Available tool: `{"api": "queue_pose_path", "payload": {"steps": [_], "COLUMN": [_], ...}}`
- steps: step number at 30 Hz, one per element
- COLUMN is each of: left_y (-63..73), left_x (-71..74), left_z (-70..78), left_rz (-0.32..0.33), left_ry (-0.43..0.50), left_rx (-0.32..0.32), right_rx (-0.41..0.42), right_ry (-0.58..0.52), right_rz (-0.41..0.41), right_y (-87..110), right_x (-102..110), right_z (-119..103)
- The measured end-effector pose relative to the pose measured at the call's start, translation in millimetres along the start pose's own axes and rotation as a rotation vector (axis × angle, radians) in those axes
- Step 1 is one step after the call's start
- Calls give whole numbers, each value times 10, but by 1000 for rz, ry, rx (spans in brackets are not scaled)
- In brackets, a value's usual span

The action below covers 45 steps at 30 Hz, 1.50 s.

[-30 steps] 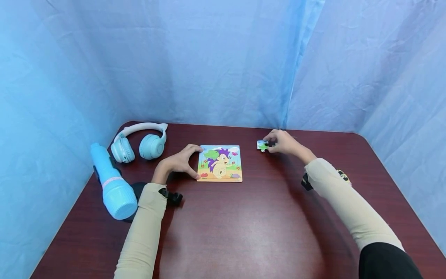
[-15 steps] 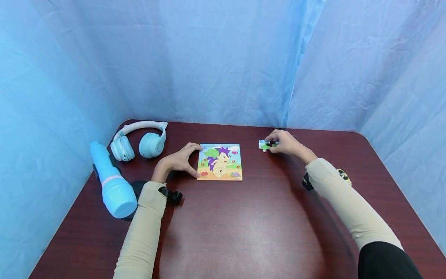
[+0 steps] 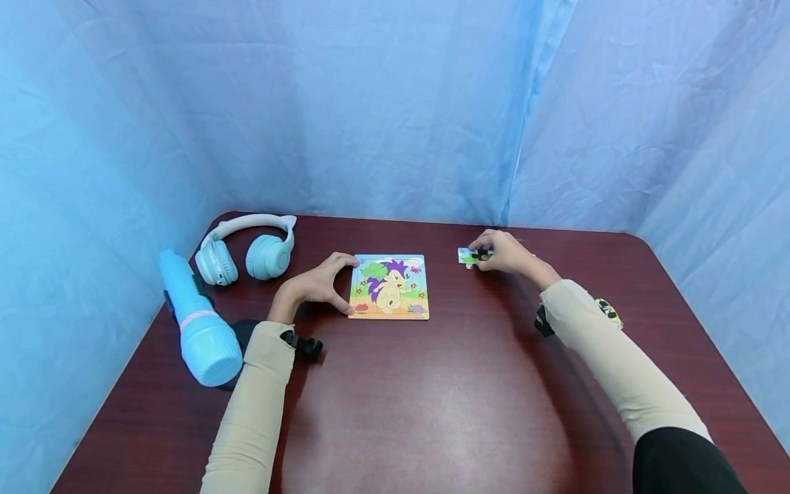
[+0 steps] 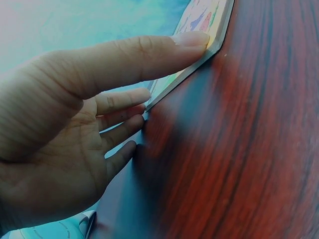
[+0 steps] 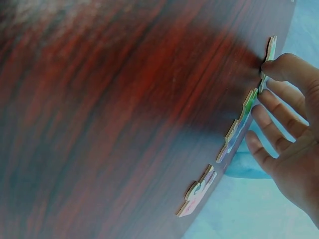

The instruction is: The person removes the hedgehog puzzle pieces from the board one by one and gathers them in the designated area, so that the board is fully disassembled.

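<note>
A square picture puzzle (image 3: 389,288) with a purple-haired hedgehog lies flat on the dark red table. My left hand (image 3: 316,281) spans its left side, thumb at the near corner and index finger at the far one. In the left wrist view the thumb (image 4: 169,52) rests on the board's corner and the other fingers reach out fairly straight. Farther right, my right hand (image 3: 503,252) pinches a small blue and green puzzle piece (image 3: 465,256). The right wrist view shows the thumb against a piece (image 5: 271,47); the fingertip behind it is partly hidden.
More loose puzzle pieces, one green-edged (image 5: 245,112) and one pink and white (image 5: 198,191), lie by the right hand. Light blue headphones (image 3: 268,257) and a bottle-shaped blue object (image 3: 210,346) stand left. A yellow and black item (image 3: 609,313) is partly behind the right sleeve. Curtains enclose the table.
The right hand and its puzzle piece have shifted very slightly right since one second ago. The left hand stays at the puzzle, and little differs over the last half second.
</note>
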State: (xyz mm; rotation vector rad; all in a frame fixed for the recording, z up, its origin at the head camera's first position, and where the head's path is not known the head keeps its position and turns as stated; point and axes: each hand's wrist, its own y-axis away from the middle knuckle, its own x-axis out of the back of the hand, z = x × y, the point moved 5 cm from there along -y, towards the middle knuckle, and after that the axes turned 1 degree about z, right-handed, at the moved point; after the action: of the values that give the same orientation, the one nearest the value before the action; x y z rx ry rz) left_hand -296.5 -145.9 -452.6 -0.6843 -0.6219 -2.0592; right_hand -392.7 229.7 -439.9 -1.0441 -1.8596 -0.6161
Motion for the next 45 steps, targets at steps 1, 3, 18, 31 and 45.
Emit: {"api": "queue_pose_path", "payload": {"steps": [1, 3, 18, 31, 45], "left_y": [-1, -1, 47, 34, 38], "left_x": [-2, -5, 9, -27, -24], "left_z": [-1, -4, -11, -20, -19], "left_rz": [0, -1, 0, 4, -2], "left_ry": [0, 0, -12, 2, 9], "left_rx": [-1, -4, -1, 3, 9], "right_rx": [-3, -7, 52, 213, 177], "right_ry": [0, -2, -43, 9, 19], "right_rz": [-1, -5, -9, -141, -214], "right_y": [3, 9, 0, -1, -101], "right_x": [0, 0, -225, -573, -689], "right_z": [-2, -9, -525, -1205, -1312]}}
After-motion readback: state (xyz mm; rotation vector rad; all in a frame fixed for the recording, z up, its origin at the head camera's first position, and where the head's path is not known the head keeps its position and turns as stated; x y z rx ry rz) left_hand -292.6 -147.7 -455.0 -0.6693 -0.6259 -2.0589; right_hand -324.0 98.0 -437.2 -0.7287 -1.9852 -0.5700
